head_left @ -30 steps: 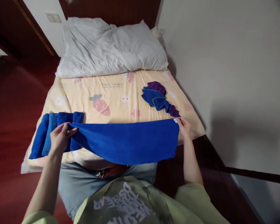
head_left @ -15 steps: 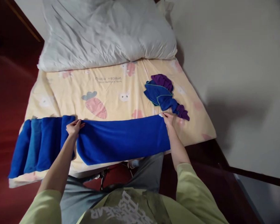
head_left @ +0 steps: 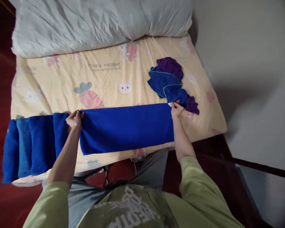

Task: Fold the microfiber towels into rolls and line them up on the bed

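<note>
A long blue towel [head_left: 128, 128], folded into a strip, is stretched flat across the front of the bed. My left hand [head_left: 74, 119] pinches its far left corner. At the far right corner, beside a small white tag, my right hand [head_left: 177, 110] grips the same towel. Left of my left hand lies a row of several rolled or folded blue towels [head_left: 41, 144], side by side. Just beyond my right hand is a crumpled heap of blue cloth [head_left: 165, 82] with green edging, mixed with purple cloth [head_left: 171, 68].
A yellow patterned sheet [head_left: 104, 82] covers the bed. A big pale grey pillow or quilt [head_left: 102, 25] lies along the far side. The wall [head_left: 247, 63] rises on the right. My legs are against the front edge, above a dark red floor [head_left: 122, 171].
The towel has been drawn flatter and straighter, with its near left corner pulled in. Both hands keep their hold. The view has shifted, bringing the bed closer.
</note>
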Demonstrator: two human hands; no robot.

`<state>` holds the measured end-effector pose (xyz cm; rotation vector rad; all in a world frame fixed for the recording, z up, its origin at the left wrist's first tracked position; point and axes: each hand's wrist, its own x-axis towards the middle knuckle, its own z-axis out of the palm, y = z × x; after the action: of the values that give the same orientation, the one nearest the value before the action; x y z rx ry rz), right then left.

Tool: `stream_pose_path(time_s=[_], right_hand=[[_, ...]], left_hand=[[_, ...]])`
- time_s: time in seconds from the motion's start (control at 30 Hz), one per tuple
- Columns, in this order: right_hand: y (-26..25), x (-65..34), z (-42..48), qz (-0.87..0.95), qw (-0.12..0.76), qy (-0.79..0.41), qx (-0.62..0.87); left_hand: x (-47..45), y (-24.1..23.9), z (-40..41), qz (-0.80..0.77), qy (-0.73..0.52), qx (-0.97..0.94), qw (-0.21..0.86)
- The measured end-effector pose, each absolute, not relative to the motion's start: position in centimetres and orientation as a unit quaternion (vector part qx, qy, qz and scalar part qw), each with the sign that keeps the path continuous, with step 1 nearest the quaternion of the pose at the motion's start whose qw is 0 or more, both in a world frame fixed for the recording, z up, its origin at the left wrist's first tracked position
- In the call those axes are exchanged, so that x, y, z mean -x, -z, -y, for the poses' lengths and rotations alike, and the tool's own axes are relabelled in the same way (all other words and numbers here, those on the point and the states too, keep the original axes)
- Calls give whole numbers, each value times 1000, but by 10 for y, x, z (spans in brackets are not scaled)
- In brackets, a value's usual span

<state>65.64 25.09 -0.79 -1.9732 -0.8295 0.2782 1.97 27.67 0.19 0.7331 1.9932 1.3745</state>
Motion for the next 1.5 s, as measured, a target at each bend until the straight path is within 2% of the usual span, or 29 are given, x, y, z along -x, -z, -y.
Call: stream_pose_path(time_s=[0.1, 0.23, 0.3, 0.4, 0.7, 0.87, 1.07, 1.23, 1.4, 1.5], right_hand=[[0, -638, -246, 371, 405, -77, 832], [-11, -582, -225, 497, 275, 0, 823], [-9, -556, -214, 557, 209, -27, 803], [3, -539, -209, 552, 145, -79, 817], [23, -566, -231, 498, 126, -51, 856], [8, -555, -219, 519, 98, -74, 846], [0, -529, -123, 618, 128, -57, 774], [13, -545, -44, 620, 201, -98, 752], [15, -581, -13, 475, 346, -44, 808], [9, -601, -7, 387, 372, -35, 843]], left_hand=[[-34, -14, -260, -768, -423, -430, 214], [-74, -29, -222, -692, -251, -662, 143], [-92, -26, -210, -675, -175, -702, 144], [-100, -14, -209, -712, -135, -675, 139], [-46, -7, -262, -756, -119, -622, 166], [-62, -15, -235, -747, -134, -637, 137], [-92, -11, -123, -652, -146, -730, 141], [-73, -15, -66, -639, -138, -738, 165], [-34, -28, -46, -736, -233, -620, 140], [-13, -31, -44, -790, -253, -539, 147]])
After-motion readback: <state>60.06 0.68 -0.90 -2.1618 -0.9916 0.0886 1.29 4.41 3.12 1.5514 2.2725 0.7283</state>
